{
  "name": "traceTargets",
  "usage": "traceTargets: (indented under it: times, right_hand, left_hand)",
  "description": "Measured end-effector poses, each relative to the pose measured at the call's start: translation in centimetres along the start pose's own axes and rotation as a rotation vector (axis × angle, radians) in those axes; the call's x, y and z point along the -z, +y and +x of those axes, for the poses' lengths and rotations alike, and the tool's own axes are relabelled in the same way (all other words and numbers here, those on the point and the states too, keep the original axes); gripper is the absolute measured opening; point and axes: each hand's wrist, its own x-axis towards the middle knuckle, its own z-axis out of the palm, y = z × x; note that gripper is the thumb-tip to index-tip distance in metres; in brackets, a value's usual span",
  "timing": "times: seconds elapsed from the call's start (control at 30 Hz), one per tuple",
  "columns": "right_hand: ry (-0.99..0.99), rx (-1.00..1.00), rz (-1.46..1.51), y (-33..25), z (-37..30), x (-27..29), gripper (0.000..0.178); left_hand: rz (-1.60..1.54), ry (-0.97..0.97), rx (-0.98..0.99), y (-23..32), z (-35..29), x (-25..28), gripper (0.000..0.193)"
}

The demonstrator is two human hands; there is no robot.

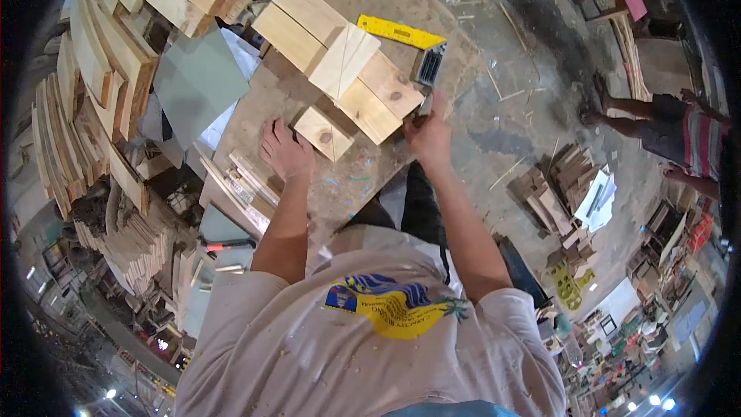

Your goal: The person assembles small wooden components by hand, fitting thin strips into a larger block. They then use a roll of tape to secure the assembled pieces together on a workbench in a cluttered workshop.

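Note:
My left hand (287,148) lies on the worktable with its fingers apart, beside a short wooden block (324,133) with a dark knot. Two planks lie side by side, and the nearer plank (370,112) ends close to my right hand (430,139). That hand is closed at the planks' right end; what its fingers grip is mostly hidden. Across the planks rests a pale flat wood piece (341,60) with a diagonal line. A yellow carpenter's square (400,32) with a dark, silvery arm sits just beyond them.
Stacked boards (100,54) crowd the left, beside a grey-green sheet (202,85). Thin strips (245,189) lie near my left forearm. Wood offcuts (549,193) are piled on the floor at right, where another person (679,127) stands. Wood scraps litter the concrete.

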Motion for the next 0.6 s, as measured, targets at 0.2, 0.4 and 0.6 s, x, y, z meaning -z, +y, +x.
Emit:
traceTargets:
  times: [0.2, 0.4, 0.6]
  right_hand:
    - [-0.057, 0.062, 0.016, 0.9, 0.9, 0.3, 0.083]
    - [-0.056, 0.058, 0.004, 1.6, 1.4, -0.4, 0.087]
    - [-0.008, -0.003, 0.033, 0.5, 0.8, -0.5, 0.086]
  left_hand:
    - [0.012, -0.002, -0.025, 0.0, 0.1, -0.3, 0.057]
    - [0.027, -0.011, -0.023, -0.1, 0.3, -0.4, 0.058]
    - [0.048, -0.062, 0.009, 0.2, 0.6, 0.1, 0.061]
